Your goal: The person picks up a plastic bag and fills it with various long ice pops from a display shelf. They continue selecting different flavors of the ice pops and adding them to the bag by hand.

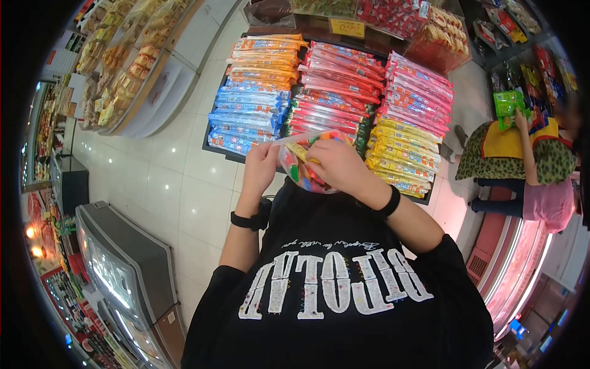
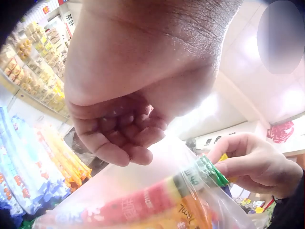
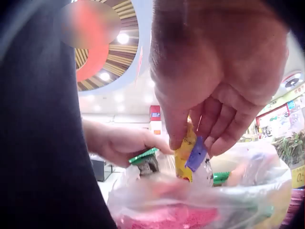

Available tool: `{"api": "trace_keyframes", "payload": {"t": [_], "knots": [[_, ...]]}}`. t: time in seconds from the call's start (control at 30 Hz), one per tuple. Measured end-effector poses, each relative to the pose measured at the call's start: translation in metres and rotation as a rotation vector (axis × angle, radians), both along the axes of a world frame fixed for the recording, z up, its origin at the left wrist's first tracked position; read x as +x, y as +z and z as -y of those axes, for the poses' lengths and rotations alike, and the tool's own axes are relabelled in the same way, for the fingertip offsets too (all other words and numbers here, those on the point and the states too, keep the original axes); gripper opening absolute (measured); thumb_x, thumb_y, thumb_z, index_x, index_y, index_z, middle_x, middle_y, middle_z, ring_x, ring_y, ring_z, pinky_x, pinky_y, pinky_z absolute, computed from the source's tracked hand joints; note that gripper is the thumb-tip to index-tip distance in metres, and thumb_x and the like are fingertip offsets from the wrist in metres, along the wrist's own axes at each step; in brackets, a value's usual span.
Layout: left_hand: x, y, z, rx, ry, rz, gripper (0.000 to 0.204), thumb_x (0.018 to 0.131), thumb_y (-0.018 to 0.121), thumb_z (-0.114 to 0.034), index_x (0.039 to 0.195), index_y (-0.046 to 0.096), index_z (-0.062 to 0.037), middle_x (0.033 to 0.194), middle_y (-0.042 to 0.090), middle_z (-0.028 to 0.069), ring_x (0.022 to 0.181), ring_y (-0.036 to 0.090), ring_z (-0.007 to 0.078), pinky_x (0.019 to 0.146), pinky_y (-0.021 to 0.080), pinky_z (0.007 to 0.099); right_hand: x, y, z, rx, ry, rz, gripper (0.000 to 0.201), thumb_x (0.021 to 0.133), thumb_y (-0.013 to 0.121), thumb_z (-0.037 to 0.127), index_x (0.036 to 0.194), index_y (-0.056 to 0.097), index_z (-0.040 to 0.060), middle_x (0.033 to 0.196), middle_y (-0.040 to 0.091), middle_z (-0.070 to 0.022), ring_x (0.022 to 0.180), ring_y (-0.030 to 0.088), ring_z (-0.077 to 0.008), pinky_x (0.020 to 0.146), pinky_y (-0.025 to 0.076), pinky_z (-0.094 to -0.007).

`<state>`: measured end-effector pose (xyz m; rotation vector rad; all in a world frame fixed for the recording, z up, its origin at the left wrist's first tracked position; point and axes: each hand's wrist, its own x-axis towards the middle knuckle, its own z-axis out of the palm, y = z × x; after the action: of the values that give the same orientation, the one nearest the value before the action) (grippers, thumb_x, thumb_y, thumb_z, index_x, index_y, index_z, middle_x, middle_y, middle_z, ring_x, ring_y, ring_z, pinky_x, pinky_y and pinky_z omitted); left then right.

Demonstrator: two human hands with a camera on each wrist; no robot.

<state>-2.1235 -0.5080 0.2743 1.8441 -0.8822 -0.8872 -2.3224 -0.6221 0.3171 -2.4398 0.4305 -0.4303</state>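
Observation:
A clear plastic bag (image 1: 321, 187) filled with colourful packets is held up in front of the black shirt. My left hand (image 1: 261, 165) grips its rim on the left, fingers curled in the left wrist view. My right hand (image 1: 341, 165) reaches over the bag's mouth. Between its thumb and fingers, a yellow packet with a purple patch (image 3: 185, 160) is pinched at the top, its lower end hidden in the bag. A long red packet with a green end (image 2: 138, 202) shows through the plastic in the left wrist view.
Beyond the bag stands a display of long packets, with orange (image 1: 267, 55), blue (image 1: 246, 117), pink (image 1: 418, 92) and yellow (image 1: 402, 157) rows. A freezer cabinet (image 1: 123, 258) is at left. A person in a pink top (image 1: 547, 203) stands at right, near shelves of snacks.

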Motion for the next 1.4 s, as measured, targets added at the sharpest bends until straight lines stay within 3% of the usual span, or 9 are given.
{"api": "trace_keyframes", "payload": {"t": [0.2, 0.3, 0.4, 0.57, 0.7, 0.83, 1.03, 1.27, 1.4], "knots": [[-0.003, -0.007, 0.003, -0.009, -0.051, 0.037, 0.036, 0.098, 0.056, -0.023, 0.076, 0.062, 0.0038, 0.060, 0.058, 0.0057, 0.057, 0.053, 0.0108, 0.054, 0.042, 0.0303, 0.034, -0.027, -0.007, -0.173, 0.018, -0.507, 0.013, 0.083, 0.064, 0.015, 0.090, 0.069, 0.0054, 0.088, 0.069, -0.0131, 0.085, 0.068, -0.0318, 0.074, 0.054, -0.0425], [-0.001, 0.002, 0.006, -0.010, -0.064, 0.054, 0.036, 0.098, 0.056, -0.023, 0.075, 0.062, 0.0035, 0.060, 0.058, 0.0066, 0.056, 0.053, 0.0119, 0.054, 0.042, 0.0310, -0.002, 0.014, 0.004, 0.081, 0.056, -0.071, 0.018, 0.085, 0.064, 0.017, 0.097, 0.071, 0.0056, 0.092, 0.070, -0.0138, 0.085, 0.068, -0.0321, 0.075, 0.054, -0.0422], [0.003, 0.002, 0.007, -0.008, -0.070, 0.072, 0.035, 0.098, 0.056, -0.023, 0.075, 0.062, 0.0034, 0.060, 0.058, 0.0073, 0.056, 0.054, 0.0129, 0.054, 0.043, 0.0312, -0.057, 0.024, 0.025, 0.128, -0.266, 0.142, 0.022, 0.085, 0.067, 0.016, 0.105, 0.071, 0.0056, 0.094, 0.069, -0.0154, 0.089, 0.066, -0.0351, 0.081, 0.053, -0.0430], [0.009, -0.008, 0.013, -0.001, -0.060, 0.034, 0.033, 0.098, 0.056, -0.022, 0.081, 0.065, 0.0048, 0.067, 0.063, 0.0098, 0.062, 0.060, 0.0151, 0.059, 0.046, 0.0322, -0.117, -0.059, 0.041, 0.168, -0.257, -0.347, 0.078, 0.074, 0.081, 0.020, 0.143, 0.047, 0.0055, 0.140, 0.054, -0.0192, 0.133, 0.047, -0.0349, 0.112, 0.038, -0.0425], [0.008, -0.037, 0.025, -0.290, -0.062, 0.271, 0.030, 0.098, 0.055, -0.021, 0.099, 0.070, 0.0054, 0.079, 0.068, 0.0134, 0.074, 0.065, 0.0193, 0.068, 0.049, 0.0344, -0.079, -0.113, 0.028, 0.384, -0.120, -0.067, 0.079, 0.071, 0.085, 0.024, 0.139, 0.050, 0.0033, 0.139, 0.055, -0.0191, 0.134, 0.047, -0.0329, 0.113, 0.037, -0.0409], [-0.002, -0.003, 0.026, -0.028, -0.091, 0.049, 0.031, 0.098, 0.054, -0.020, 0.110, 0.070, 0.0030, 0.083, 0.069, 0.0137, 0.078, 0.065, 0.0203, 0.072, 0.050, 0.0342, -0.056, -0.119, 0.030, 0.765, -0.268, -0.047, 0.068, 0.073, 0.085, 0.026, 0.130, 0.057, 0.0027, 0.124, 0.065, -0.0180, 0.118, 0.061, -0.0308, 0.102, 0.046, -0.0393], [-0.007, 0.066, 0.011, 0.024, -0.135, 0.072, 0.031, 0.101, 0.053, -0.021, 0.114, 0.071, 0.0000, 0.075, 0.059, 0.0020, 0.070, 0.051, 0.0099, 0.064, 0.042, 0.0277, -0.043, -0.082, 0.038, 0.801, -0.355, 0.167, 0.055, 0.077, 0.084, 0.023, 0.124, 0.063, 0.0038, 0.107, 0.071, -0.0127, 0.096, 0.068, -0.0154, 0.084, 0.053, -0.0342], [-0.008, 0.118, -0.020, -0.102, -0.064, -0.173, 0.031, 0.102, 0.053, -0.022, 0.121, 0.071, -0.0040, 0.085, 0.064, -0.0047, 0.069, 0.041, 0.0035, 0.063, 0.035, 0.0214, -0.010, -0.039, 0.009, 1.065, -0.220, 0.688, 0.078, 0.076, 0.085, 0.008, 0.143, 0.045, 0.0056, 0.131, 0.057, -0.0060, 0.121, 0.053, -0.0151, 0.104, 0.044, -0.0335], [0.005, 0.102, -0.033, -0.044, -0.078, -0.286, 0.032, 0.103, 0.053, -0.023, 0.122, 0.071, -0.0035, 0.086, 0.062, -0.0061, 0.071, 0.041, 0.0031, 0.064, 0.036, 0.0216, -0.006, -0.050, 0.002, 0.976, -0.265, 0.617, 0.079, 0.077, 0.084, 0.006, 0.144, 0.042, 0.0063, 0.126, 0.058, -0.0041, 0.114, 0.057, -0.0138, 0.098, 0.048, -0.0336]]}}
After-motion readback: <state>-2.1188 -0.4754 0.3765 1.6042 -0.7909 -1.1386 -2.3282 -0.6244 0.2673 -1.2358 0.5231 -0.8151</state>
